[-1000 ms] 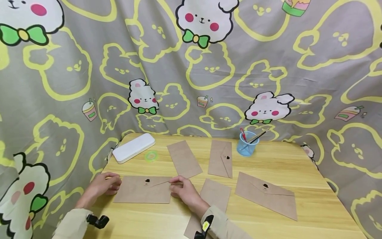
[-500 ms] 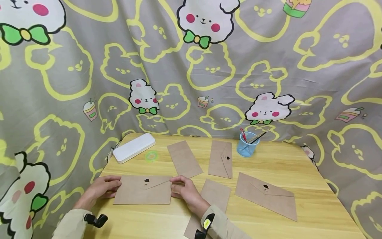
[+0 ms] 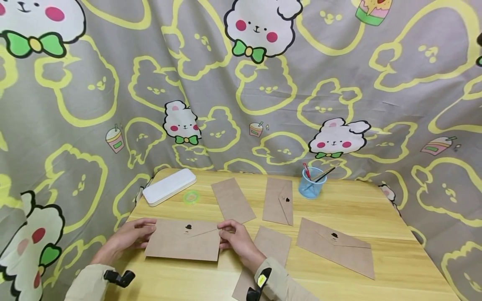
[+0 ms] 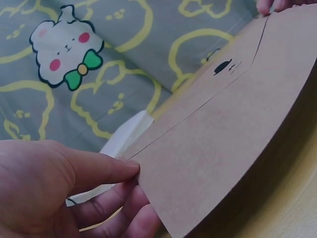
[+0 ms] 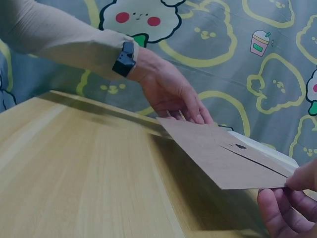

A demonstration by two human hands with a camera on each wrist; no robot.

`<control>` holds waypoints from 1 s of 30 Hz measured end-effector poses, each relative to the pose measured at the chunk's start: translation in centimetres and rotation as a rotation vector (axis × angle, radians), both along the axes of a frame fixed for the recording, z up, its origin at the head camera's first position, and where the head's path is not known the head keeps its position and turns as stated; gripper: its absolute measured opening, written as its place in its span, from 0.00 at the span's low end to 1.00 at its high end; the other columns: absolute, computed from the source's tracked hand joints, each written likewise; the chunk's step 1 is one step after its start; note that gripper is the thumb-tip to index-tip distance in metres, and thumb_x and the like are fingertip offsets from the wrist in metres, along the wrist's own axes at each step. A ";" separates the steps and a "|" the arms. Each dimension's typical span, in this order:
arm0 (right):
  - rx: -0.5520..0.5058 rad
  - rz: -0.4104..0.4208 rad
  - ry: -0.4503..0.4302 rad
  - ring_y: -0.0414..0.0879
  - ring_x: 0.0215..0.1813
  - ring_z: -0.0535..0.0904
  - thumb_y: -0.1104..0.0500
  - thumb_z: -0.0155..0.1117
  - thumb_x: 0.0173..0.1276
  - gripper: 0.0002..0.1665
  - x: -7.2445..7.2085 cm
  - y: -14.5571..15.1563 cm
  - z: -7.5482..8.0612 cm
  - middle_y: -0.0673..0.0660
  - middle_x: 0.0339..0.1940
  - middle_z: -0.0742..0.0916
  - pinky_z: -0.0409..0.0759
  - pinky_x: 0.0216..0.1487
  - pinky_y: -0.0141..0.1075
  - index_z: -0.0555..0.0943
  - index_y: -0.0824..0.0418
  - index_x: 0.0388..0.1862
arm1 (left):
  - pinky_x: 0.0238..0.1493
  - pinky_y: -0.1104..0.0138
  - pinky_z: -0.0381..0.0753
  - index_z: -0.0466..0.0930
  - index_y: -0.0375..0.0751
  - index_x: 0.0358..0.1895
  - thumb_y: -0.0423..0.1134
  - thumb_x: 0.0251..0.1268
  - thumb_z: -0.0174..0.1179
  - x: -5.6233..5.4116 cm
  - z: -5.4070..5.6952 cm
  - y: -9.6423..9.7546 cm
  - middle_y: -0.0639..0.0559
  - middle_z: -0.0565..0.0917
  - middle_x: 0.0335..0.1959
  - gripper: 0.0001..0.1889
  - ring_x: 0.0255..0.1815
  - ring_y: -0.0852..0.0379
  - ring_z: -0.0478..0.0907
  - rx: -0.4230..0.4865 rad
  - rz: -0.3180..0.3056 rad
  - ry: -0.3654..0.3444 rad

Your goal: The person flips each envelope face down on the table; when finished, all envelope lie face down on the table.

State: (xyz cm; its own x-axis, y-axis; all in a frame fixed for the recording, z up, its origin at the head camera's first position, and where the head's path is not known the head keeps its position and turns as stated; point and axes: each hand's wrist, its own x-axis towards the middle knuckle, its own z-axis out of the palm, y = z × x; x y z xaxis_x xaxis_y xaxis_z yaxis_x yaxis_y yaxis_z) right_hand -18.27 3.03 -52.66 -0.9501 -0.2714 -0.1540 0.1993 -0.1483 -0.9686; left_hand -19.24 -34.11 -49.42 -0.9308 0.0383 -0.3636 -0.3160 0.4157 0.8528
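Note:
A brown kraft envelope (image 3: 184, 244), its flap side up with a small black hat print, is held level between my two hands. My left hand (image 3: 129, 236) pinches its left end, thumb on top and fingers underneath, as the left wrist view shows. At the right end my right hand (image 3: 238, 240) pinches the corner near the flap line. In the right wrist view the envelope (image 5: 208, 153) is lifted off the wooden table, with a dark shadow below it.
Several more brown envelopes lie around: one flap-up at the right (image 3: 335, 246), another envelope (image 3: 278, 200) further back, and plain-side ones (image 3: 233, 200) near the middle. A white case (image 3: 169, 186), a greenish ring (image 3: 191, 196) and a blue pen cup (image 3: 310, 188) stand along the back, before a patterned curtain (image 3: 241, 96).
Both hands have raised the envelope off the table; its front edge now shows a shadow underneath. The other envelopes stay where they were.

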 end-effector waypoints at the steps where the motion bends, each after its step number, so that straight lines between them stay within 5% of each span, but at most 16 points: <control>1: -0.001 -0.001 0.004 0.43 0.33 0.81 0.72 0.63 0.76 0.18 0.0 0.1 0.0 0.52 0.40 0.82 0.91 0.34 0.31 0.79 0.73 0.63 | 0.40 0.66 0.91 0.69 0.28 0.78 0.44 0.84 0.61 0.0 0.0 0.0 0.54 0.88 0.44 0.30 0.43 0.58 0.84 0.001 -0.003 0.002; 6: -0.002 -0.004 0.008 0.44 0.34 0.82 0.72 0.66 0.74 0.28 -0.2 0.5 0.0 0.52 0.39 0.82 0.93 0.35 0.34 0.73 0.71 0.71 | 0.42 0.65 0.92 0.70 0.30 0.79 0.45 0.84 0.62 -0.1 0.1 0.2 0.52 0.90 0.49 0.31 0.45 0.59 0.86 -0.001 -0.004 0.005; 17: -0.037 -0.053 -0.008 0.42 0.34 0.83 0.71 0.64 0.77 0.23 -0.8 1.7 0.2 0.52 0.36 0.85 0.94 0.37 0.35 0.75 0.74 0.68 | 0.48 0.62 0.95 0.70 0.30 0.79 0.46 0.84 0.63 0.2 0.2 0.5 0.44 0.87 0.60 0.31 0.52 0.57 0.87 0.067 -0.051 0.069; 30: -0.052 -0.102 -0.001 0.43 0.35 0.84 0.70 0.63 0.80 0.21 -0.9 2.4 0.4 0.53 0.37 0.84 0.97 0.43 0.42 0.74 0.73 0.67 | 0.47 0.63 0.95 0.72 0.25 0.74 0.43 0.84 0.62 0.3 -0.4 0.5 0.54 0.87 0.49 0.28 0.46 0.56 0.91 0.155 -0.065 0.039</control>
State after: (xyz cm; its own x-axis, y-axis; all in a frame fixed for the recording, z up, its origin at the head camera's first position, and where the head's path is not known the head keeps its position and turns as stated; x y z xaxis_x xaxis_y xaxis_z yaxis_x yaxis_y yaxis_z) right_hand -19.21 5.43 -52.25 -0.9731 -0.1807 -0.1432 0.1815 -0.2176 -0.9590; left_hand -18.93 -33.62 -49.81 -0.9379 0.1518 -0.3121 -0.2578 0.2972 0.9194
